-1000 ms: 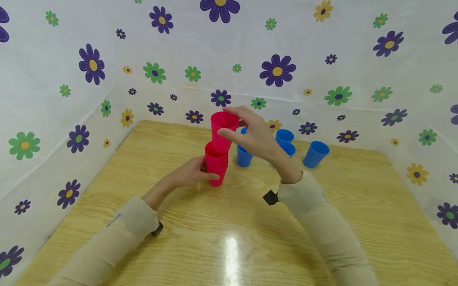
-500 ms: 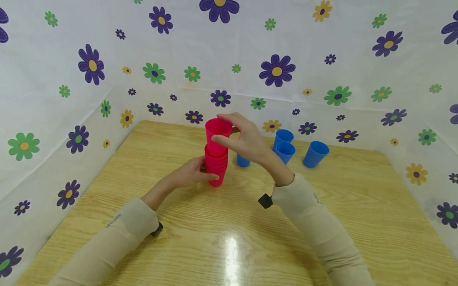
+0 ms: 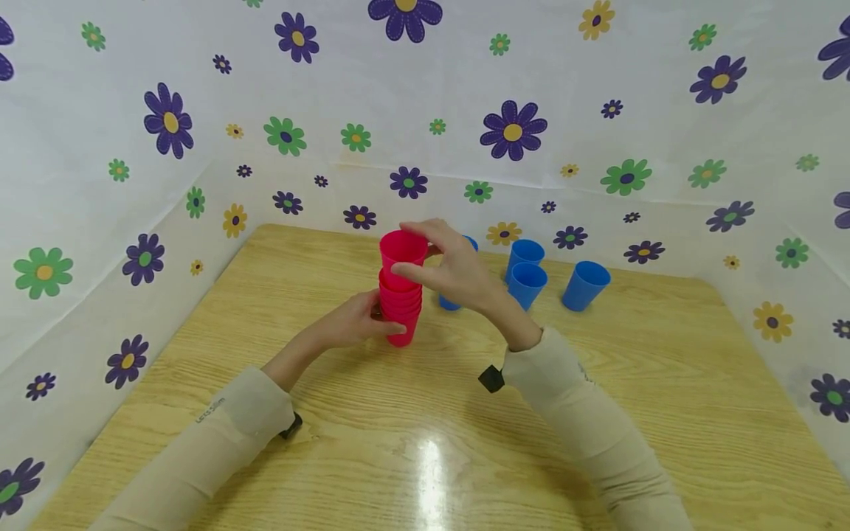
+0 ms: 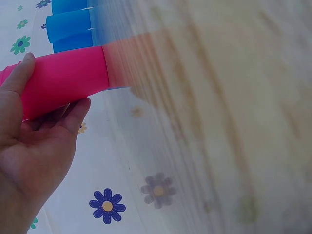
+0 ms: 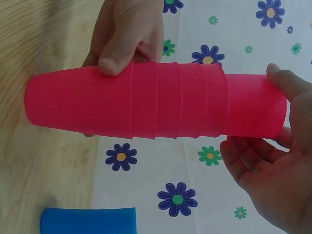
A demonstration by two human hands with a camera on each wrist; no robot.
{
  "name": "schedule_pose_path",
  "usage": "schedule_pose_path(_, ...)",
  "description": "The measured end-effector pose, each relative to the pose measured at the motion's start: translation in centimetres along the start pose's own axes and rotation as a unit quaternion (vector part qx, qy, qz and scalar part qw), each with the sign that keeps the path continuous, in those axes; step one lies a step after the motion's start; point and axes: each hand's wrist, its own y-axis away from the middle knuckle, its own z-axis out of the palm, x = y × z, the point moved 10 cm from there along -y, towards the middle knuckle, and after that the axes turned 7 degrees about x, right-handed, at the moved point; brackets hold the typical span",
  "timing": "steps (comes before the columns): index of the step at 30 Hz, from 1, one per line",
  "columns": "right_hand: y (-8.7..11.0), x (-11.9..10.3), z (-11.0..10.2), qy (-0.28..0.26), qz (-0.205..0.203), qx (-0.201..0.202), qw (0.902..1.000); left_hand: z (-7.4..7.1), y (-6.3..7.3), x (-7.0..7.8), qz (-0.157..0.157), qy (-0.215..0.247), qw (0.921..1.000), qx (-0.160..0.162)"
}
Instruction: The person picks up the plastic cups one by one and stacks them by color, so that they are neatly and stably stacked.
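on a table (image 3: 372, 442), hands (image 3: 352, 321) (image 3: 458, 271) gripping stacked red cups (image 3: 401, 302), inside of top cup (image 3: 395, 257) visible only in head view

The stack of cups (image 3: 400, 301) stands on the desk (image 3: 372, 442), left of the other cups (image 3: 586, 286). One cup (image 3: 395, 254) sits partly in its top.
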Motion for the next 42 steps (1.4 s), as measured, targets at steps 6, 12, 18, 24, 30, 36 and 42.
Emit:
schedule_pose_path(6,1.1,0.9,0.5,0.009,-0.005,-0.012,0.9999,0.0,0.0,-0.1,-0.014,-0.005,0.9999,0.002)
schedule_pose_path(12,1.8,1.7,0.4,-0.01,0.0,-0.003,0.9999,-0.1,-0.1,-0.3,-0.017,-0.012,0.9998,0.008)
schedule_pose_path(18,2.7,2.2,-0.2,-0.024,0.016,0.005,0.9996,0.0,-0.1,-0.4,-0.024,-0.003,0.9996,0.016)
schedule_pose_path(24,4.4,2.8,-1.5,-0.009,0.044,0.01,0.9989,0.0,-0.1,-0.5,-0.027,-0.006,0.9994,0.02)
schedule_pose_path(30,6.6,4.1,-2.9,0.009,0.051,0.017,0.9985,-0.2,-0.1,-0.5,-0.035,-0.018,0.9989,0.027)
schedule_pose_path(36,9.0,6.1,-4.0,0.007,0.064,0.013,0.9979,-0.6,-0.3,-1.0,-0.045,-0.026,0.998,0.035)
schedule_pose_path(42,11.2,8.1,-5.1,0.02,0.097,0.001,0.9951,-1.1,-0.7,-1.5,-0.055,-0.025,0.9972,0.043)
